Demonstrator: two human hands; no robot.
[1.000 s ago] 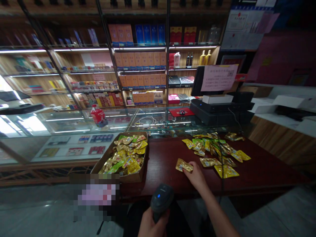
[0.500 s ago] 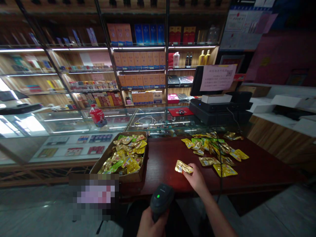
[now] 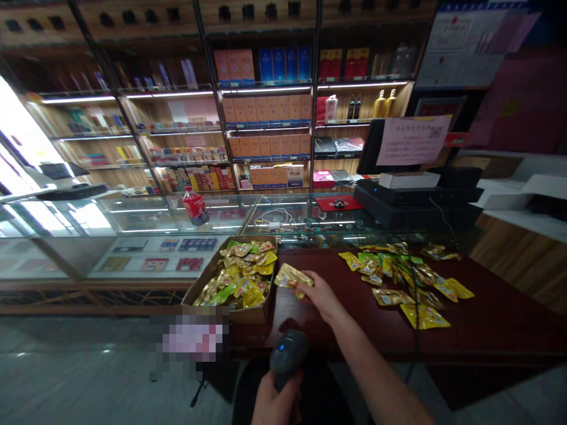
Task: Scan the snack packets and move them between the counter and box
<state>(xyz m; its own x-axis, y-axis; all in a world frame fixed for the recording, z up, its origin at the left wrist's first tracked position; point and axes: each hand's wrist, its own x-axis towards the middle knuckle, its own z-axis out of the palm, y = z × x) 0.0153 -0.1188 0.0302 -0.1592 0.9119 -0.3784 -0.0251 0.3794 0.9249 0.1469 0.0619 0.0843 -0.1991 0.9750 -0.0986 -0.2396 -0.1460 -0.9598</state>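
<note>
My left hand [image 3: 277, 398] is closed around the handle of a dark barcode scanner [image 3: 290, 351], which shows a small blue light on its top. Between the thumb and fingers of my right hand [image 3: 316, 292] is a gold foil snack packet [image 3: 290, 276], held above the dark red table just right of a cardboard box [image 3: 261, 314]. Many gold, yellow and green packets [image 3: 248, 292] fill that box. A loose pile of similar packets [image 3: 390, 265] lies on the table to the right, with a yellow packet [image 3: 425, 316] nearest its front.
Behind the table [image 3: 328, 336] runs a glass display counter [image 3: 225, 215] carrying a red-labelled bottle [image 3: 195, 206], a mouse [image 3: 339, 203] and a monitor [image 3: 370, 147]. A black cable [image 3: 416, 295] hangs across the right side. Shelves of boxes [image 3: 266, 109] line the wall.
My right hand has moved left with the gold packet, from mid-table to beside the box. The scanner's light has turned from green to blue. The view has shifted left.
</note>
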